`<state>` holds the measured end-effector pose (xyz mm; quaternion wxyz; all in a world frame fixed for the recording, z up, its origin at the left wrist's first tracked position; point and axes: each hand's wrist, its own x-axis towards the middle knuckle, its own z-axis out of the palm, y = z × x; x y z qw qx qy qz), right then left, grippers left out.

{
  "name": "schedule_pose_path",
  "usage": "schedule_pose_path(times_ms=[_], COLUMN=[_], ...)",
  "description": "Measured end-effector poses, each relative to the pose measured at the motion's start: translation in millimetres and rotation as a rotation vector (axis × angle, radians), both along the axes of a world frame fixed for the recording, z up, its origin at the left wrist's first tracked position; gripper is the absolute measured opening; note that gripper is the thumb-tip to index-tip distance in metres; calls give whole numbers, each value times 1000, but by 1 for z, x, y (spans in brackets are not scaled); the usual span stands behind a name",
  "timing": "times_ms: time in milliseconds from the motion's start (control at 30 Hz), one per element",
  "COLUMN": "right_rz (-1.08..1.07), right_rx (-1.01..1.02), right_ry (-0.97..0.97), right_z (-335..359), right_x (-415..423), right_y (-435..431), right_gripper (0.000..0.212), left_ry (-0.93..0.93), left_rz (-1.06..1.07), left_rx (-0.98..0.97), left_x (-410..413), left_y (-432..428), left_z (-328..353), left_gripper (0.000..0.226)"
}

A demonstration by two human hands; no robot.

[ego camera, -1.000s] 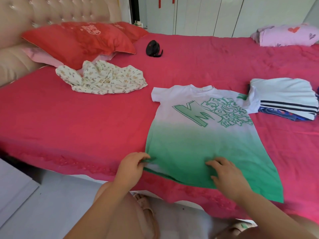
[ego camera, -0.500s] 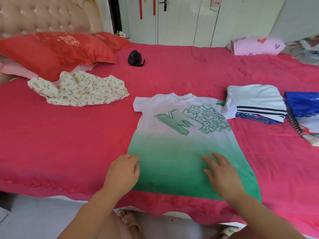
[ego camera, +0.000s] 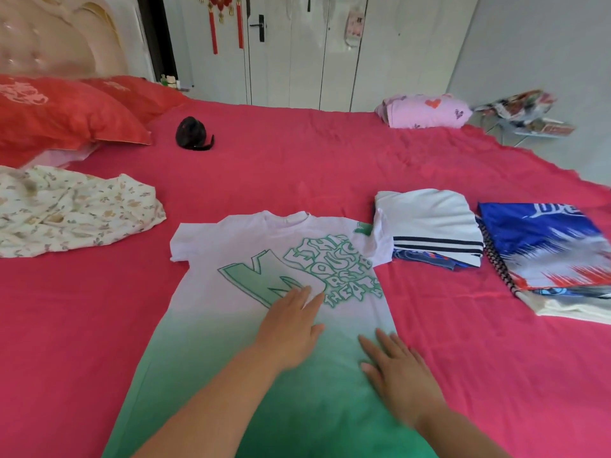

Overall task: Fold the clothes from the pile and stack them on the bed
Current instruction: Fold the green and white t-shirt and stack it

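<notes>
- T-shirt (ego camera: 231, 325), white fading to green with a green printed logo, was laid flat and face up at the near edge of the bed (ego camera: 330, 166), with its collar turned toward the far edge.
- The left hand (ego camera: 291, 328) was pressed flat on the shirt's chest, fingers straight and tips on the print; nothing was grasped.
- The right hand (ego camera: 400, 375) was laid flat on the shirt just beside it, fingers extended and nothing grasped.
- A folded white striped garment (ego camera: 429, 219) was stacked on blue clothing toward the right edge and was touched by the shirt's sleeve.
- A folded blue printed garment (ego camera: 545, 246) was placed just beside that, nearer the right edge.
- A crumpled floral garment (ego camera: 72, 209) was left toward the left edge, near the red pillows (ego camera: 66, 114).
</notes>
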<state>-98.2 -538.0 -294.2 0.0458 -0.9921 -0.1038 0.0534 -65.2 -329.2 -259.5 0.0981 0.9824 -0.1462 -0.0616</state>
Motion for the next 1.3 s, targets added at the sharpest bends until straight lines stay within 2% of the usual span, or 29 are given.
schedule_pose_path(times_ms=[67, 100, 167, 300, 400, 467, 633, 700, 767, 833, 933, 1033, 1100, 1133, 1200, 1233, 1300], right_rz=[16, 17, 10, -147, -295, -418, -693, -765, -797, -758, -576, -225, -13, 66, 134, 153, 183], right_rx=[-3, -11, 33, 362, 473, 603, 1110, 1212, 1251, 1198, 965, 819, 577, 425, 230, 202, 277], right_ry=[-89, -67, -53, -86, -83, -49, 35, 45, 35, -41, -255, -396, -425, -459, -508, -542, -512], right_z=[7, 10, 15, 28, 34, 35, 17, 10, 7, 7, 17, 20, 15, 12, 7, 3, -6], right_x=[7, 16, 39, 94, 139, 166, 217, 230, 237, 238, 235, 232, 230, 229, 225, 223, 220], right_y=[-6, -10, -18, -27, -28, -26, -19, -17, -16, -14, -4, 15, 24, 27, 29, 29, 28], right_gripper=[62, 59, 59, 26, 25, 15, 17, 10, 9, 14, 32, 17, 14, 24, 47, 53, 56], left_ry=[128, 156, 78, -70, -87, -60, 237, 164, 8, -20, 79, 313, 501, 525, 415, 311, 172], left_rz=[-1, 14, 68, 29, -26, -57, -129, -124, -36, 84, 264, 474, 566, 595, 667, 714, 780], left_rx=[113, 140, 104, -63, -115, -95, 125, 98, -107, -384, -697, -1124, -1363, -1405, -1352, -1330, -1359], left_x=[12, 17, 31, 68, 95, 108, 132, 143, 157, 174, 202, 227, 237, 240, 247, 251, 255], left_y=[2, 2, -2, -27, -48, -59, -67, -67, -69, -72, -80, -82, -79, -77, -74, -72, -63], left_z=[-15, -18, -14, 1, 2, -5, -38, -30, -16, -4, 9, 13, 13, 10, 3, -2, -9], left_gripper=[59, 57, 46, 41, 53, 59, 66, 61, 46, 41, 50, 60, 64, 65, 60, 49, 33])
